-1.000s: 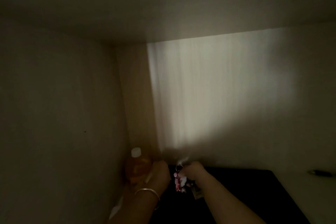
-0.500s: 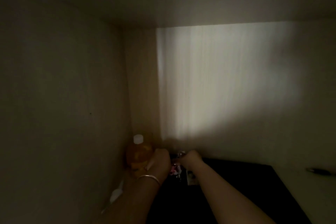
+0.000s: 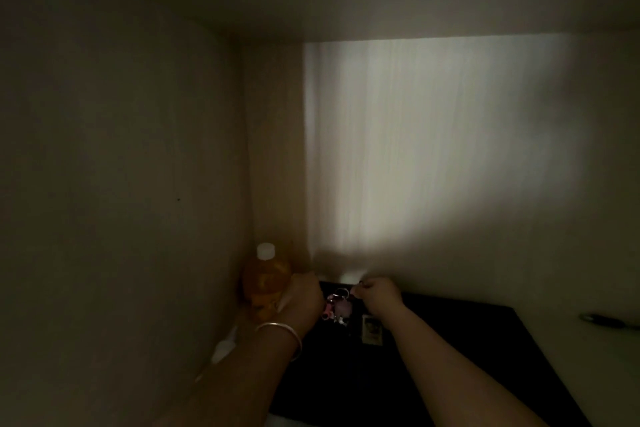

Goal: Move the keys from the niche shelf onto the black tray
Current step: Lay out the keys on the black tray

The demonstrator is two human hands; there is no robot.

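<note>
— What is worn on the arms?
— Both forearms are bare, with no sleeve in view. A thin, pale metal bangle [image 3: 282, 336] circles the left wrist, plain and smooth, catching a little light.
— And the hands?
— The left hand [image 3: 304, 298] and right hand [image 3: 379, 291] are uncovered; the dim light hides anything finer.

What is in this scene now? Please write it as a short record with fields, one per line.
place: dim niche, light patch on the back wall
keys: with pink charms, over the far left part of the tray
tray: black, flat, lower middle
left hand: bangle on the wrist, beside the keys
right hand: closed, just right of the keys; grip unclear
bottle: orange, white cap, upright in the left corner
dark object: at right edge, off the tray, unclear
</note>
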